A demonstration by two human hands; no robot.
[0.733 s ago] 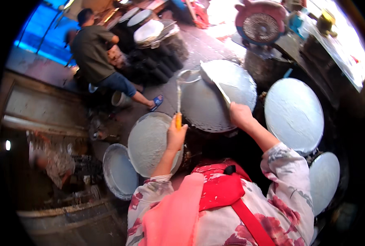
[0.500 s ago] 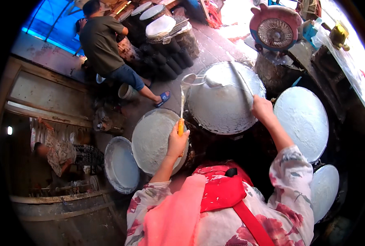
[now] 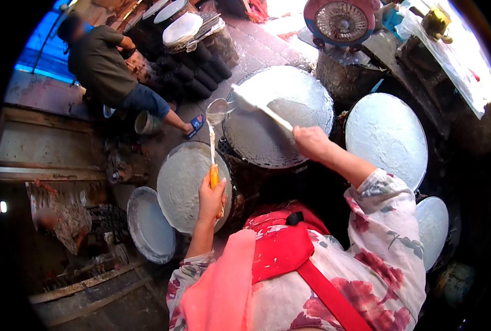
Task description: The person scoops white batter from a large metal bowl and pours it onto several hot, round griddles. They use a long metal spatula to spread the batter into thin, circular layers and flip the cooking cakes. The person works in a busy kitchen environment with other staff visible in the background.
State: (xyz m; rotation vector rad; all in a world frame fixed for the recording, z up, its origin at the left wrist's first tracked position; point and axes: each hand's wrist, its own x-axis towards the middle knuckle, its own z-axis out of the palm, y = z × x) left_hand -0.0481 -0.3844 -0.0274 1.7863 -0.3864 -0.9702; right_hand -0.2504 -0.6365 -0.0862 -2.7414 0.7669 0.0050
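My left hand [image 3: 209,199] is closed round the orange handle of a ladle [image 3: 213,144], held up over the near-left white round pan [image 3: 174,185]. The ladle's bowl is by the left rim of the large middle round pan [image 3: 311,105], with white wisps beside it. In my right hand [image 3: 311,142] is a long, flat white-coated spatula [image 3: 267,112], which reaches leftward over the middle pan. Its far end comes close to the ladle's bowl. White, batter-like stuff covers much of the middle pan, with a greyer patch nearer me.
More round white-coated pans stand at the right [image 3: 386,138] and lower right [image 3: 432,229]. A white basin [image 3: 151,223] is at the left. Beyond stand a fan [image 3: 342,22], dark cylinders [image 3: 193,69] and a person in dark clothes [image 3: 105,63]. Another person [image 3: 63,223] is at far left.
The spatula has swung from the middle pan's right side across to its left, near the ladle. White stuff now spreads wider over that pan. The view has shifted to the right.
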